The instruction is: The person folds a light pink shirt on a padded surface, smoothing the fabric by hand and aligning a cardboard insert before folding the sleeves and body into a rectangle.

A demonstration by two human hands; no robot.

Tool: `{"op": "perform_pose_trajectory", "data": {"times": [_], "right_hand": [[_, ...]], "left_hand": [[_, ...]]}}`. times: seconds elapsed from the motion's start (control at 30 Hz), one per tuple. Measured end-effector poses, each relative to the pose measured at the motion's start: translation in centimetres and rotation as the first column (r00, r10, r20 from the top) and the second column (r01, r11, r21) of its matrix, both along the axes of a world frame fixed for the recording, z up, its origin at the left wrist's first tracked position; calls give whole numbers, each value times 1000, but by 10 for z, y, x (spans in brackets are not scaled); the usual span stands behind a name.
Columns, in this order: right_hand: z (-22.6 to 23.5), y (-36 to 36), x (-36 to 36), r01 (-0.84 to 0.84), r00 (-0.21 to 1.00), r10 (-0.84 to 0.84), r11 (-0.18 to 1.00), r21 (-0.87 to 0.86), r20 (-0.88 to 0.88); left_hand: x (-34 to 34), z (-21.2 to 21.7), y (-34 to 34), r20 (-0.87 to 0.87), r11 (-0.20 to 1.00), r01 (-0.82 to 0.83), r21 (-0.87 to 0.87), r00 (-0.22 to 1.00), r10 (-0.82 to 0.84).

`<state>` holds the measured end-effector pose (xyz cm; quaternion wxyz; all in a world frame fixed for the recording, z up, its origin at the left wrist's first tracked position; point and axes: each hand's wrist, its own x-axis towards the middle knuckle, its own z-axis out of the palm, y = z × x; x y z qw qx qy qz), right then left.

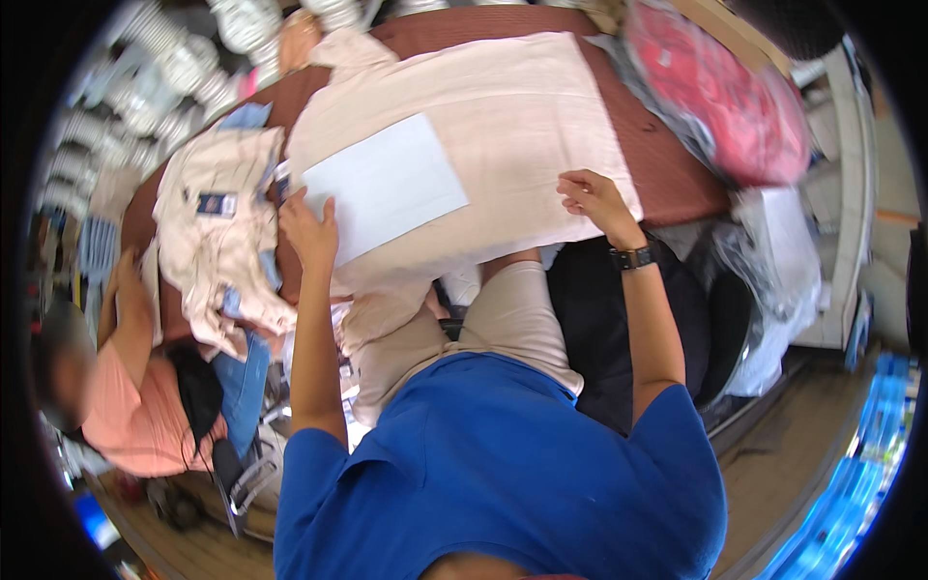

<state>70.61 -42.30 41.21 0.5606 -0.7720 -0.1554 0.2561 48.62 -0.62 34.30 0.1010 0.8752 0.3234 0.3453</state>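
A pale pink garment (pixel 522 116) lies spread flat on the table in front of me, its lower part hanging over the near edge. On its left half rests a white rectangular sheet (pixel 396 188), set at a tilt; whether it is paper or board I cannot tell. My left hand (pixel 311 232) is at the sheet's left edge, thumb and fingers apart, seemingly touching it. Over the garment's right side, my right hand (pixel 594 203) has its fingers loosely bent and holds nothing visible. A watch (pixel 633 257) is on my right wrist.
Left on the brown-covered table (pixel 677 184) lies a pile of pale shirts (pixel 217 222) with a dark tag. Red clothing in clear plastic (pixel 720 97) sits at the far right. A person in a salmon top (pixel 145 416) sits at left. Several white bundles stand behind.
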Motion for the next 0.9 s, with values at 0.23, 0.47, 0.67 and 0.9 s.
{"op": "perform_pose_trajectory", "data": {"times": [0.23, 0.47, 0.67, 0.9], "right_hand": [[-45, 182, 10, -140, 870, 142, 989, -40, 472], [-71, 228, 19, -35, 905, 140, 965, -258, 402], [14, 230, 24, -197, 847, 13, 936, 291, 531], [73, 238, 14, -105, 962, 234, 796, 596, -143]], "left_hand": [[-15, -8, 50, 55, 901, 70, -428, 997, -52], [-11, -6, 66, 89, 739, 91, -668, 995, -42], [1, 81, 72, 536, 612, 456, -646, 842, -63], [-5, 124, 99, 561, 293, 616, -731, 787, -258]]}}
